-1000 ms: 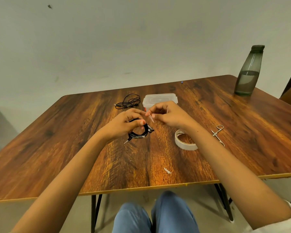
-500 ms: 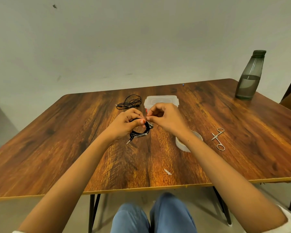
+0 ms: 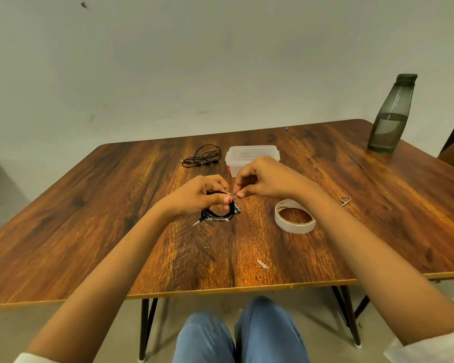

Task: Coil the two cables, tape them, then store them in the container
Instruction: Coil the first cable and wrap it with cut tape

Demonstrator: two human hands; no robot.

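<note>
My left hand (image 3: 202,196) grips a coiled black cable (image 3: 218,214) just above the middle of the wooden table (image 3: 89,218); its jack plug sticks out to the lower left. My right hand (image 3: 262,179) pinches a small piece of clear tape (image 3: 233,194) right against the top of the coil, touching my left thumb. A second black cable (image 3: 202,158) lies loose and uncoiled at the back. Beside it stands the clear plastic container (image 3: 252,155) with its lid on, partly behind my right hand. The roll of white tape (image 3: 294,217) lies under my right wrist.
Small scissors (image 3: 345,200) lie to the right, mostly hidden behind my right forearm. A dark bottle (image 3: 391,116) stands at the back right corner. A scrap of tape (image 3: 263,263) lies near the front edge. My knees show below the table.
My right hand has brought the tape piece from slightly apart onto the top of the coil. The left hand keeps the coil in about the same place.
</note>
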